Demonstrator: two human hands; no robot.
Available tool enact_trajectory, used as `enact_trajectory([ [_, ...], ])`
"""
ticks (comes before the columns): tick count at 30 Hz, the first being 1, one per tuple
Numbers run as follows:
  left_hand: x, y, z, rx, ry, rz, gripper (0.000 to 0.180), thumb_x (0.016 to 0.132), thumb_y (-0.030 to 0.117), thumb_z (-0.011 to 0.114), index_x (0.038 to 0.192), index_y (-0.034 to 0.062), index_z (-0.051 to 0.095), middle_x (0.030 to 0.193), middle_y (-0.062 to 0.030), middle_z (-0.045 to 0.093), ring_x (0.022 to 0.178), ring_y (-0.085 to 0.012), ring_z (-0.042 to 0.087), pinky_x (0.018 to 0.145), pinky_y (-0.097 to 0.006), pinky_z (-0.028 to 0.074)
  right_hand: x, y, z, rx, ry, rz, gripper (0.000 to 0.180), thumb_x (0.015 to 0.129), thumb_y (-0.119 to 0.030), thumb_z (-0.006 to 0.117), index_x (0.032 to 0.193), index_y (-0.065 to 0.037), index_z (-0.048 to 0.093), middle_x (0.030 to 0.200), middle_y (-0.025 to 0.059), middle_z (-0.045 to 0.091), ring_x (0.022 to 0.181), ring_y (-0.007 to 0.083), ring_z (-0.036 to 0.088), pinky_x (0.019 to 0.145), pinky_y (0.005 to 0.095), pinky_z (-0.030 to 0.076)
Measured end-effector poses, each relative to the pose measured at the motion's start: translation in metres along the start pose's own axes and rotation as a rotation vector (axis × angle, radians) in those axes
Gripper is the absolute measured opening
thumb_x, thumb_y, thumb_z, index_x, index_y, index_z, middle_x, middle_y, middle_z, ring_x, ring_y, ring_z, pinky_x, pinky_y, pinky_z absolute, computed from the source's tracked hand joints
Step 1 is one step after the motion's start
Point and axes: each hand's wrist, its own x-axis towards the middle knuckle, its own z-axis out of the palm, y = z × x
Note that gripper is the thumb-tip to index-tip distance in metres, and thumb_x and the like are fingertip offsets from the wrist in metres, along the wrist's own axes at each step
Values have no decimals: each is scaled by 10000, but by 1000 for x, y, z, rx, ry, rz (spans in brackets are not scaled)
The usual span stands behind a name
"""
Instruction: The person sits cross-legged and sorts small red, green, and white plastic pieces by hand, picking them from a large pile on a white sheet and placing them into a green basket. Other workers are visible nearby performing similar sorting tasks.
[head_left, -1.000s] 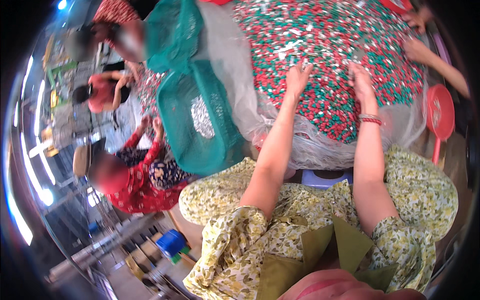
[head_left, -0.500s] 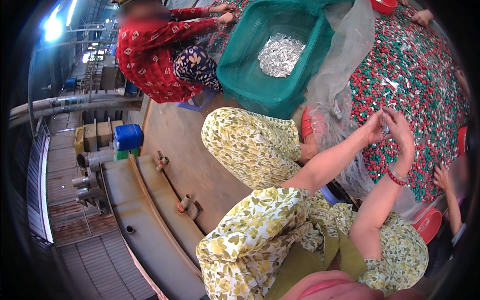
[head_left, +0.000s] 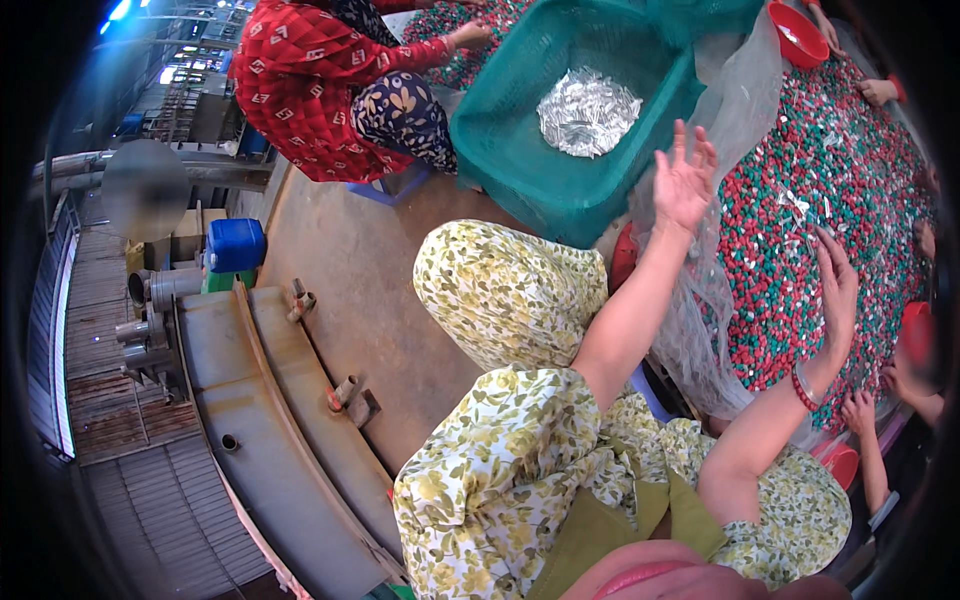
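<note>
My left hand [head_left: 686, 188] is raised with its fingers spread, beside the near right rim of a green mesh basket [head_left: 510, 185]; nothing shows in it. Inside the basket lies a heap of slim, silvery-white pieces [head_left: 588, 112]. My right hand [head_left: 838, 292], a bracelet at its wrist, hovers over a broad pile of small red, green and whitish pieces [head_left: 770, 290]. Its fingers are stretched out, and I see nothing held in them. A few slim white pieces [head_left: 793, 204] lie on the pile, left of its fingertips.
Clear plastic sheeting [head_left: 690, 320] edges the pile. A person in a red patterned top [head_left: 310, 90] sits at the far left. Other people's hands [head_left: 880, 92] reach in from the right. Red bowls [head_left: 797, 36] stand around the pile. A metal tank [head_left: 270, 400] is at left.
My hands, close together over the pile before, are now apart. The left moved up and left to the basket; the right moved slightly right and its fingers straightened.
</note>
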Motion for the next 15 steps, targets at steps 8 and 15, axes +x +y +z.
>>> enact_trajectory([
  [8,2,-73,-54,479,205,-499,660,892,593,263,1228,71,487,1075,-106,599,899,-253,606,744,-367,506,-20,15,-37,-194,-55,-26,341,915,-184,476,1217,-33,529,1113,100,608,946,132,557,857,248,409],
  [15,25,-94,-69,1750,295,-469,394,866,193,533,1199,-14,493,1001,-158,629,861,-250,628,743,-348,521,-52,90,-49,-66,319,328,487,862,-236,517,1306,-62,417,947,132,650,804,204,608,723,301,453],
])
